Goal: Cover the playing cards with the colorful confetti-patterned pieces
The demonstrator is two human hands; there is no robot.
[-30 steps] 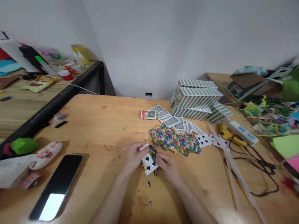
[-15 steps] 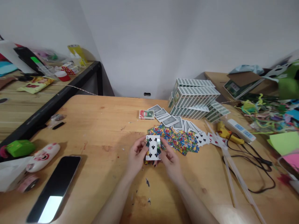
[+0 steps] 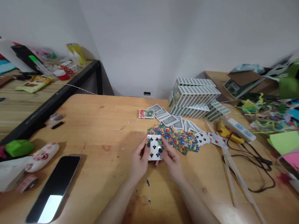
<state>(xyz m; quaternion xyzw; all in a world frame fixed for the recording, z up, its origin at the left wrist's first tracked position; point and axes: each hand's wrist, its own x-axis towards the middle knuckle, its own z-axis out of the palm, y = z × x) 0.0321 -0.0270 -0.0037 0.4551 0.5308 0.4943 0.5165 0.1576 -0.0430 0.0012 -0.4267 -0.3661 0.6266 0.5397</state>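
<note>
A five of clubs playing card (image 3: 154,147) faces me, gripped by its long sides between both hands. My left hand (image 3: 140,157) is closed on its left edge, the thumb lying over the front. On the right edge, my right hand (image 3: 171,158) pinches it the same way. Whether more cards lie behind it is hidden. Just beyond the hands spread many cards with colourful speckled faces (image 3: 183,140). Grey-backed cards (image 3: 169,120) fan out behind these, and a few face-up cards (image 3: 202,137) lie to the right. A card box (image 3: 146,114) sits at their left end.
Striped card boxes (image 3: 196,96) are stacked at the back right. A yellow glue gun (image 3: 230,132) with a black cable, a power strip (image 3: 241,129) and clear plastic strips (image 3: 238,171) lie right. A phone (image 3: 56,183) and a white plush case (image 3: 43,156) are at left.
Both hands and the five of clubs have shifted slightly to the right. The grip is the same, and the cards on the table have not moved.
</note>
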